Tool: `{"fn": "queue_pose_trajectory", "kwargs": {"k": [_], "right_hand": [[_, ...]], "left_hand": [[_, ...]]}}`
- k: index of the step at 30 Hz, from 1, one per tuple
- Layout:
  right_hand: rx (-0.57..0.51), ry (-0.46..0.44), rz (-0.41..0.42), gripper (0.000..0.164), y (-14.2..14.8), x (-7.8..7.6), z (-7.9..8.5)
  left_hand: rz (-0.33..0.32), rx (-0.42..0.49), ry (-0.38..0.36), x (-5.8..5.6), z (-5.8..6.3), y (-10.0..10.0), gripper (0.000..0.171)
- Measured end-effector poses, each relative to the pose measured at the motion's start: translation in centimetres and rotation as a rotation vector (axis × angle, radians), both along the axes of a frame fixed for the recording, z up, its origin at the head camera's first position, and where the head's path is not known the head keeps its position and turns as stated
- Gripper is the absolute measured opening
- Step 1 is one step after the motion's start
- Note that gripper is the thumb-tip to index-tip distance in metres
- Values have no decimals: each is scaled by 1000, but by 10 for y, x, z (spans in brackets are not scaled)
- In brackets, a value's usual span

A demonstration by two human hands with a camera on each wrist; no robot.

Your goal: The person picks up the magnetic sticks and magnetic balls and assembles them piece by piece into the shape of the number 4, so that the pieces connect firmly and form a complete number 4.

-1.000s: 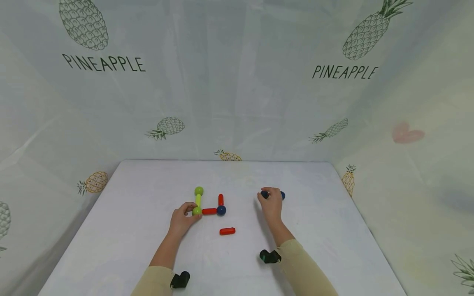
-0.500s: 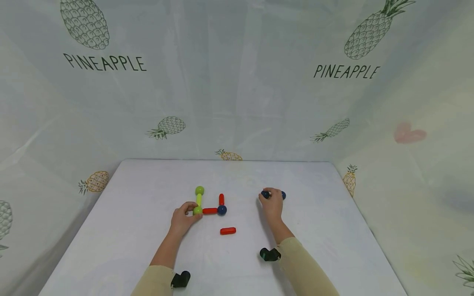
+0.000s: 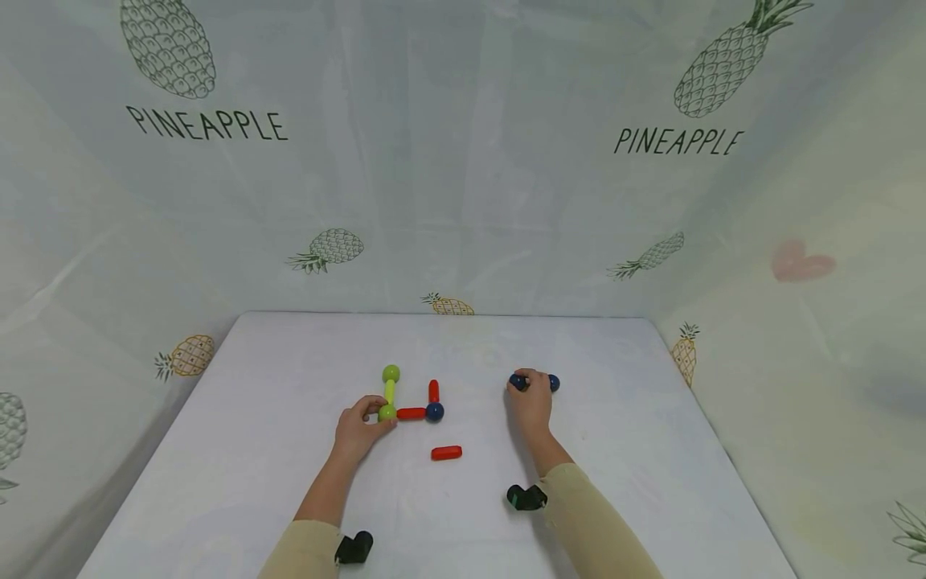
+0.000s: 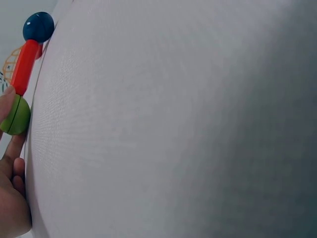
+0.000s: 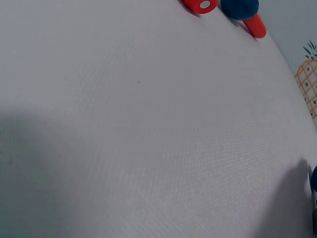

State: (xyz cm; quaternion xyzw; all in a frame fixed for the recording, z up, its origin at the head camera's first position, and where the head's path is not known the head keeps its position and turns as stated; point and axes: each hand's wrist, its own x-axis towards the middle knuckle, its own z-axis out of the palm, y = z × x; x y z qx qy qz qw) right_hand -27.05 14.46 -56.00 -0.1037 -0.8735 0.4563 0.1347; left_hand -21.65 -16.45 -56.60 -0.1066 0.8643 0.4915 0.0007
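My left hand (image 3: 357, 430) pinches a green ball (image 3: 387, 412) between thumb and fingers, at the corner of a stick-and-ball piece lying on the table. From that ball a lime rod (image 3: 390, 392) runs away to a second green ball (image 3: 391, 373). A red rod (image 3: 411, 414) joins it to a blue ball (image 3: 435, 412), which bears another red rod (image 3: 434, 391) pointing away. Farther right, my right hand (image 3: 533, 408) grips a dark blue ball (image 3: 517, 382) at its fingertips. Another blue ball (image 3: 554, 383) shows just past its knuckles; the stretch between these balls is hidden by the hand.
A loose red rod (image 3: 446, 453) lies on the white table (image 3: 463, 515) between the forearms. Black wrist devices (image 3: 354, 548) sit at both sleeves. Behind the table hangs a pineapple-print cloth (image 3: 448, 161).
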Motion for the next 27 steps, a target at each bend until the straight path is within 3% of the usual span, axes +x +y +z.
{"fn": "queue_pose_trajectory", "kwargs": {"k": [14, 27], "right_hand": [[26, 33, 3, 29, 0, 1, -3], [-69, 58, 17, 29, -13, 2, -1]], "left_hand": [[7, 4, -9, -1, -3, 0, 39], [-4, 3, 9, -1, -3, -1, 39]]}}
